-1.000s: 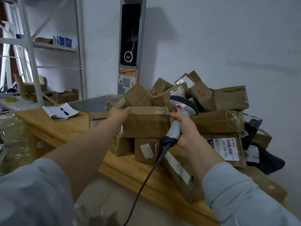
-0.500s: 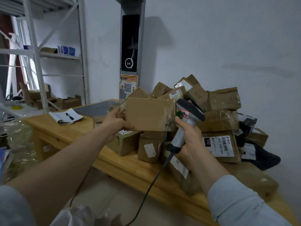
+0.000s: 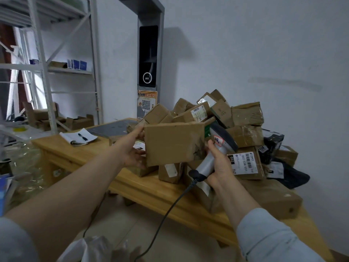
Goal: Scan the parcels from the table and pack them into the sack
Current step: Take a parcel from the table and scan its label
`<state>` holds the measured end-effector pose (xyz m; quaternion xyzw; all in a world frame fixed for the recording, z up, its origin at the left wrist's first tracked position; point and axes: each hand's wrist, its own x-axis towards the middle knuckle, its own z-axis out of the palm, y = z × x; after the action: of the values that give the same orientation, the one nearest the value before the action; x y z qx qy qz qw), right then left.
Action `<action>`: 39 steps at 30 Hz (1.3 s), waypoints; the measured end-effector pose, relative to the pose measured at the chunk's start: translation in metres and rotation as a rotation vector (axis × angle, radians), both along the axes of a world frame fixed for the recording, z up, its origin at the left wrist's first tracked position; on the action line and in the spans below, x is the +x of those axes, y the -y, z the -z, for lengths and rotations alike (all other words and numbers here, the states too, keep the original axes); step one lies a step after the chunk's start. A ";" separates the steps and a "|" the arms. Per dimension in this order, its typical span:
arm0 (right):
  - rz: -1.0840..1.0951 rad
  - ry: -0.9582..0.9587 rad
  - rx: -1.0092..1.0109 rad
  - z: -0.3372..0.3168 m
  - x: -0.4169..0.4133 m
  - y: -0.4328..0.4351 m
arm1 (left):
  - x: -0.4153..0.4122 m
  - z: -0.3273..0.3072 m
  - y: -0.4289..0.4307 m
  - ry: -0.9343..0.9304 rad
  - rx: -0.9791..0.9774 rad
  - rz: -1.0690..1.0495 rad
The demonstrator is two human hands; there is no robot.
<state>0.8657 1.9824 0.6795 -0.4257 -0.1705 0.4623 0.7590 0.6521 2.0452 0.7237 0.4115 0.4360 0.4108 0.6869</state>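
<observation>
One notebook (image 3: pixel 78 137) with one pen (image 3: pixel 82 136) on it lies at the far left of the wooden bench (image 3: pixel 62 154). Two hands are in view. The left hand (image 3: pixel 132 150) grips the left end of a single box (image 3: pixel 173 144), thumb at its top edge and fingers (image 3: pixel 140 154) curled round its lower side, holding it in the air above the bench. The box is plain brown cardboard, taped, with a scuffed right edge. Just beside that edge is the head of one grey corded scanner (image 3: pixel 217 146), its handle clamped in the right hand (image 3: pixel 220 167). Further right, a heap (image 3: pixel 245 114) of well over ten brown boxes and a few dark bags rests against the wall.
</observation>
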 end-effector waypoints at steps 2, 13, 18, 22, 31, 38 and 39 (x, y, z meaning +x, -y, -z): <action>-0.011 0.007 0.002 0.004 0.003 -0.003 | -0.006 0.000 0.001 0.035 -0.038 0.019; -0.075 0.069 -0.016 0.000 -0.001 0.012 | -0.024 -0.009 0.016 -0.017 -0.124 0.184; -0.079 0.041 0.006 -0.006 -0.005 0.013 | -0.015 -0.010 0.023 -0.124 0.092 0.056; -0.123 0.080 0.089 -0.011 -0.005 0.018 | -0.002 0.004 0.022 -0.425 0.438 -0.158; -0.122 0.176 0.102 -0.008 -0.030 0.014 | 0.023 0.048 0.034 -0.868 1.109 -0.165; 0.000 0.184 0.090 -0.005 -0.025 0.016 | 0.026 0.034 0.041 -0.348 0.965 -0.227; 0.015 0.166 0.089 -0.004 -0.025 0.016 | 0.026 0.029 0.042 -0.338 0.924 -0.255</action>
<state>0.8406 1.9666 0.6839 -0.4296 -0.2500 0.4116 0.7639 0.6783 2.0032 0.6948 0.6766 0.3607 0.5691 0.2971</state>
